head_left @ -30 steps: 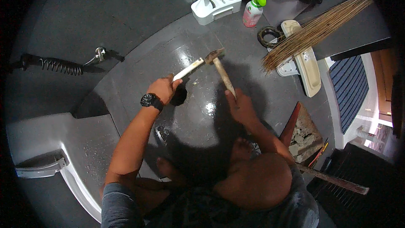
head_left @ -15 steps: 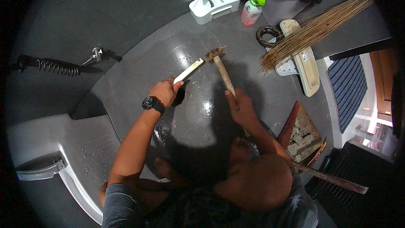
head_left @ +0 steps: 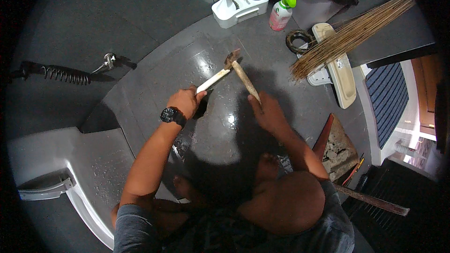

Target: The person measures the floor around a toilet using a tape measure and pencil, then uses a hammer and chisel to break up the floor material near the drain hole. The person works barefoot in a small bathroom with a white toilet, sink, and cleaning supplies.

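Observation:
My left hand (head_left: 184, 100), with a black watch on its wrist, is closed round the near end of a white plastic rod (head_left: 212, 81). The rod slants up and to the right over the wet grey tile floor. My right hand (head_left: 268, 114) grips the wooden handle of a hammer (head_left: 244, 79). The rusty hammer head (head_left: 231, 58) is against the rod's far end, or just at it; contact is hard to make out. Below my left hand a dark hole (head_left: 201, 108) shows in the floor.
To the right lie a stick broom (head_left: 351, 37), a cream tray-like piece (head_left: 346, 91), a black tape-like ring (head_left: 296, 42) and a dustpan (head_left: 341, 154) with debris. A spray bottle (head_left: 281, 14) and white brush stand (head_left: 239, 11) are at the back. A grey tub-like fixture (head_left: 93, 159) is left.
The hammer head has swung left and tilted, coming to the white rod's far end. My right hand has moved slightly up and left with it. My left hand has shifted slightly right.

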### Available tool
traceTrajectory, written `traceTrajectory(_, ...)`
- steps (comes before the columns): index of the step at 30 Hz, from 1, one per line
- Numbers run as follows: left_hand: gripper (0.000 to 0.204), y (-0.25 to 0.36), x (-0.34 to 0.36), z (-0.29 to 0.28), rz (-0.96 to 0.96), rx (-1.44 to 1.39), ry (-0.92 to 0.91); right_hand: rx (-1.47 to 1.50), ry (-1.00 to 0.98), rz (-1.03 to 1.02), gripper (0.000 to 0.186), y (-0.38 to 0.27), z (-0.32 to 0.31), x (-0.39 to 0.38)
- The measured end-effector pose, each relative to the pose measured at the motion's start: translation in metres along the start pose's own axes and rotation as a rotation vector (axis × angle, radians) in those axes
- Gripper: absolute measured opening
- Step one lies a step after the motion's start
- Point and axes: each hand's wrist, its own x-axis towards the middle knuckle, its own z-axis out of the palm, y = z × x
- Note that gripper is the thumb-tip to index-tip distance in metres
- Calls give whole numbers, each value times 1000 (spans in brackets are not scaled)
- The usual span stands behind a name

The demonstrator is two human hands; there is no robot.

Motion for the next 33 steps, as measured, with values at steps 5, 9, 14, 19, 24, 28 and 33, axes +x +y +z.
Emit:
traceTrajectory(5, 51, -1, -2, 3, 25, 6, 19, -3, -84, 117, 45, 1, 3, -8)
traceTrajectory(9, 52, -5, -6, 8, 9, -32, 81, 44, -107, 127, 45, 0, -5, -10)
traceTrajectory(14, 55, -2, -13, 13, -33, -132, 66, 51, -58, 108, 43, 2, -8, -23)
traceTrajectory(19, 57, 2, -18, 12, 6, -150, 24, 78, -99, 153, 41, 7, -9, -33)
traceTrajectory(24, 56, 2, -18, 12, 10, -116, 44, 118, -90, 134, 42, 3, -10, -36)
traceTrajectory(28, 54, 2, -18, 13, 37, -86, 66, 98, -52, 92, 40, 2, -8, -35)
traceTrajectory(33, 52, -1, -19, 18, 79, -19, 87, 2, -33, 83, 39, 8, 1, -38)
